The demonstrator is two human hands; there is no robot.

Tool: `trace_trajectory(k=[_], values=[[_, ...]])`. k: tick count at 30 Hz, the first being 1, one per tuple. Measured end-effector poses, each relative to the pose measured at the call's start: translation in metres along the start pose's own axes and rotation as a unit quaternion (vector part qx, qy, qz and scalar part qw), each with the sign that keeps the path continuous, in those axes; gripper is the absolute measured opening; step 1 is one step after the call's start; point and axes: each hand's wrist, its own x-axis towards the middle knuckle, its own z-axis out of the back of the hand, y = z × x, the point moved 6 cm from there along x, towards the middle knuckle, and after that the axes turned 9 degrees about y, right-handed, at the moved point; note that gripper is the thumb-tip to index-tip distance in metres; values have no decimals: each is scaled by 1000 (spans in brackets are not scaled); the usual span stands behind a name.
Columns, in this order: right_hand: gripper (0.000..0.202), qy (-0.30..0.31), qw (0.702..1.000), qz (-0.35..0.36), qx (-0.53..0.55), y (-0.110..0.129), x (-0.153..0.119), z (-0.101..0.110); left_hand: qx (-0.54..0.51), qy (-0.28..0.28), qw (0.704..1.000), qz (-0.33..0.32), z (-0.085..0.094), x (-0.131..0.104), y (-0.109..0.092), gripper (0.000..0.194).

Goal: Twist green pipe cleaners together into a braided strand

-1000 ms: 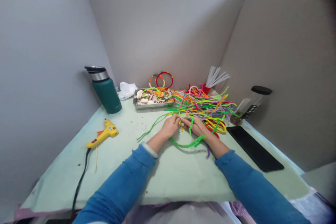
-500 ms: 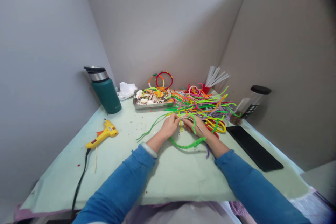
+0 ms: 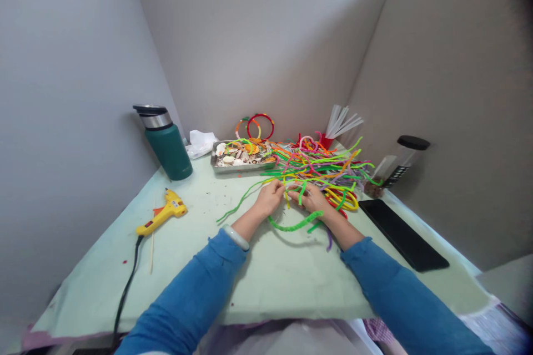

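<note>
Grey walls (image 3: 258, 39), three seen; one covered table (image 3: 266, 288). One heap of pipe cleaners (image 3: 322, 163), strands too tangled to count. One black slab (image 3: 403, 236), one green bottle (image 3: 169, 150), one tray (image 3: 244, 168) of shells. Two hands: left hand (image 3: 270, 197), fingers together, apparently clamped on the work; right hand (image 3: 310, 197), fingers bent, grip cannot be told. One yellow glue gun (image 3: 164, 216). Two upright rings (image 3: 273, 128). One green fuzzy piece (image 3: 293, 227) curves between the wrists, over the table. Judged step: winding strand onto it. Next move likely calls for left holding steady, right turning.
</note>
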Motion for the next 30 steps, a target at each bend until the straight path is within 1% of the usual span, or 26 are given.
trace_trajectory(k=[3, 8, 13, 19, 22, 28, 30], values=[[35, 0, 1000, -3, 7, 2, -1, 0, 2, -5, 1000, 2, 1, 0, 0, 20], [34, 0, 1000, 12, -9, 1, 0, 1, 7, -17, 1000, -10, 4, -1, -2, 22], [31, 0, 1000, 18, -4, 2, 0, 1, 23, 1, 1000, -20, 4, -3, -8, 26], [28, -10, 1000, 19, -12, 8, -2, 2, 38, 0, 999, -26, 5, -3, -9, 30], [31, -4, 1000, 25, -19, 6, -2, 2, 57, 0, 998, -26, 4, -2, -7, 30], [29, 13, 999, 33, -16, 4, -1, 0, 69, 3, 997, -15, 4, -2, -7, 32], [30, 9, 999, 31, -11, 2, -1, 0, 68, 3, 998, -10, 4, -3, -8, 33]])
